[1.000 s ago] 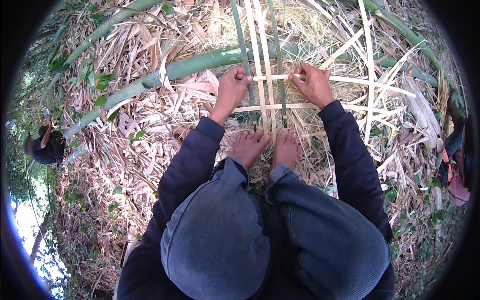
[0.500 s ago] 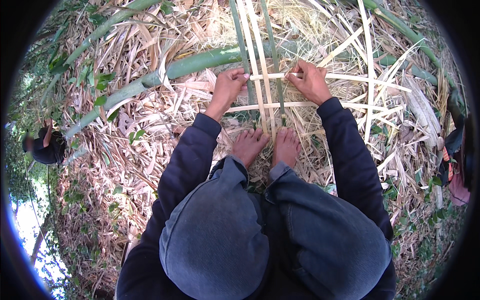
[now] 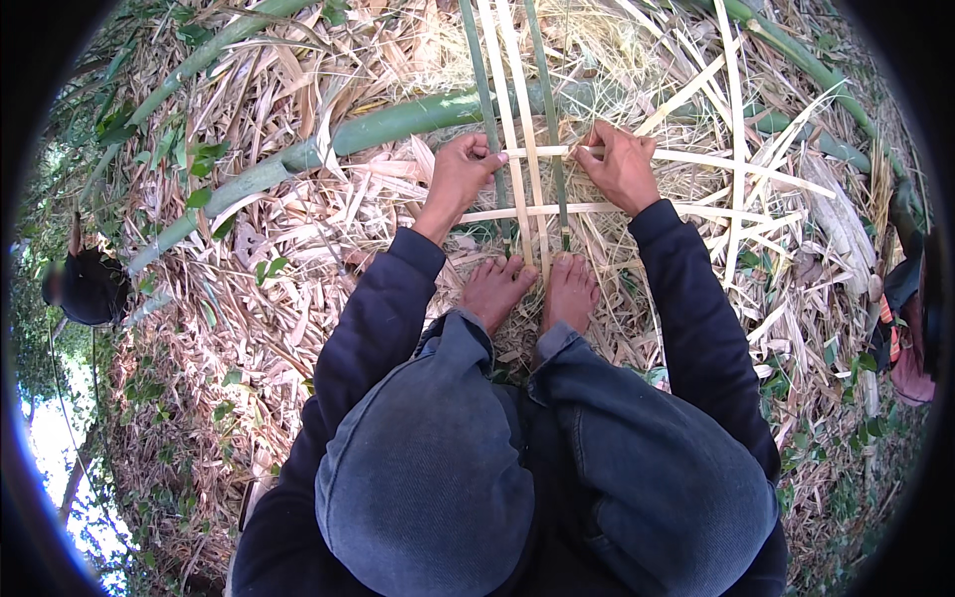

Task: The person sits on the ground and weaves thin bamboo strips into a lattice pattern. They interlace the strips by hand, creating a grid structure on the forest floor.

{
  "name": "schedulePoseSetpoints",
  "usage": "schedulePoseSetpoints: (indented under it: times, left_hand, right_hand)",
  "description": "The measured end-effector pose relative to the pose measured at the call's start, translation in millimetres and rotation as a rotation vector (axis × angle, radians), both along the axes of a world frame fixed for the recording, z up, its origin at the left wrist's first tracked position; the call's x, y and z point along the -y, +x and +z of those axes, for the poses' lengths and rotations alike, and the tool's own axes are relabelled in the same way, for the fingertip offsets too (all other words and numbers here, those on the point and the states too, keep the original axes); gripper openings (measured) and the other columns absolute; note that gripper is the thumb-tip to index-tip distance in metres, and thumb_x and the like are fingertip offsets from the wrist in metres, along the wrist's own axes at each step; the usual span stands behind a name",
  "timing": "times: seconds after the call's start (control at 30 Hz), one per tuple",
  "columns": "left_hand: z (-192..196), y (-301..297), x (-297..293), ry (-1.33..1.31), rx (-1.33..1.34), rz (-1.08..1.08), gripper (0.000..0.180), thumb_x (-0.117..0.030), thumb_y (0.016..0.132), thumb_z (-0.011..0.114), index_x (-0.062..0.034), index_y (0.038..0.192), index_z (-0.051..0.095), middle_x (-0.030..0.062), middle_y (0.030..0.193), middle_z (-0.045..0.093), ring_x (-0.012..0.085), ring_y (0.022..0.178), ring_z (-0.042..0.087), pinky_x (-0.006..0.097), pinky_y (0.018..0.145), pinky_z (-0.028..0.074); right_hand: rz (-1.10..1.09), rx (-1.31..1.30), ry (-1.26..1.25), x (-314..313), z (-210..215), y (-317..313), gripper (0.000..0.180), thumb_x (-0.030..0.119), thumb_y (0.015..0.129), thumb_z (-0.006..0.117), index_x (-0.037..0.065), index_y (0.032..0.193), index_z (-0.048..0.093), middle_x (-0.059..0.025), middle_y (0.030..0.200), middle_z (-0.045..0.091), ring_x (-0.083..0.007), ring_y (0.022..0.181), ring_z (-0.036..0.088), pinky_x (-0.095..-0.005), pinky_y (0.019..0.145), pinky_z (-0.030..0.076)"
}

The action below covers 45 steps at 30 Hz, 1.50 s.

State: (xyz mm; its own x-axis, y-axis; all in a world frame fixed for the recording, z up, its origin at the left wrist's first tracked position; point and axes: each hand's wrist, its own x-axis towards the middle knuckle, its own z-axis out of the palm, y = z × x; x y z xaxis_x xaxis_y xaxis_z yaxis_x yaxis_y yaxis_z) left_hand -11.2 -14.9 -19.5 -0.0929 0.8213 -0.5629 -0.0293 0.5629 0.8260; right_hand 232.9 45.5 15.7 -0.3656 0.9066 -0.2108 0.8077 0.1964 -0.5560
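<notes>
Between my hands runs a pale bamboo strip (image 3: 538, 151), lying crosswise over several lengthwise strips. My left hand (image 3: 464, 177) pinches it near its left end, beside a green lengthwise strip (image 3: 484, 90). With thumb and fingers closed, my right hand (image 3: 621, 167) grips the same strip, whose long tail reaches out to the right. Two pale lengthwise strips (image 3: 518, 99) stand in the middle, with another green strip (image 3: 544, 99) on their right. Nearer to me, a second pale cross strip (image 3: 587, 209) passes through the lengthwise ones. My bare feet (image 3: 572, 289) are at the lengthwise strips' near ends.
A thick green bamboo pole (image 3: 398, 121) lies across the ground behind the strips. Loose pale strips (image 3: 736, 129) cross each other at the right. Dry leaves and shavings (image 3: 269, 318) cover the ground. A person in dark clothes (image 3: 95, 287) is at the far left.
Both hands have shifted slightly to the right. The held cross strip has slid right with them, its far tail now reaching a little farther.
</notes>
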Motion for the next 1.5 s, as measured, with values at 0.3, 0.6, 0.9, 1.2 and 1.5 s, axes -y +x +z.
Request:
schedulePoseSetpoints:
  times: [0.3,0.6,0.9,1.2,1.5]
  left_hand:
    - [0,-2,-2,0.032,-0.186,-0.06,0.019,-0.009,0.082,0.077,-0.0009,0.082,0.06,0.001,0.068,0.059,0.0069,0.057,0.053,0.025,0.052,0.047]
    - [8,-2,-9,0.01,-0.195,-0.066,0.028,-0.008,0.08,0.08,-0.0018,0.075,0.054,0.0005,0.064,0.056,0.0072,0.053,0.053,0.026,0.048,0.046]
    - [8,2,-11,0.014,-0.218,-0.099,0.032,-0.009,0.081,0.08,-0.0031,0.073,0.05,-0.0009,0.064,0.053,0.0063,0.052,0.051,0.025,0.047,0.046]
    - [12,0,-12,-0.059,-0.177,-0.101,0.027,-0.008,0.082,0.079,-0.0031,0.073,0.053,-0.0021,0.067,0.054,0.0051,0.055,0.052,0.023,0.048,0.049]
    - [7,-1,-12,-0.046,-0.17,-0.128,0.021,-0.007,0.081,0.079,-0.0026,0.078,0.058,-0.0021,0.071,0.055,0.0051,0.059,0.054,0.022,0.049,0.052]
  right_hand:
    - [0.006,0.029,0.05,2,0,-2,0.024,0.032,0.086,0.067,0.01,0.082,0.057,-0.0056,0.069,0.06,-0.0284,0.082,0.057,-0.0447,0.082,0.028]
    - [0.022,0.093,0.092,5,3,-7,0.02,0.03,0.088,0.063,0.011,0.086,0.058,-0.0085,0.068,0.061,-0.0306,0.086,0.057,-0.0467,0.082,0.029]
    - [0.031,0.08,0.101,4,-1,-6,0.019,0.029,0.088,0.062,0.01,0.091,0.06,-0.0108,0.067,0.061,-0.0319,0.088,0.058,-0.0487,0.085,0.029]
    - [0.026,0.101,-0.008,1,1,-9,0.022,0.031,0.088,0.061,0.01,0.096,0.063,-0.0107,0.071,0.063,-0.0313,0.091,0.058,-0.0499,0.086,0.029]
    - [0.091,0.06,-0.001,-3,0,-4,0.022,0.031,0.091,0.06,0.01,0.095,0.061,-0.0088,0.071,0.063,-0.0302,0.089,0.058,-0.0483,0.085,0.031]
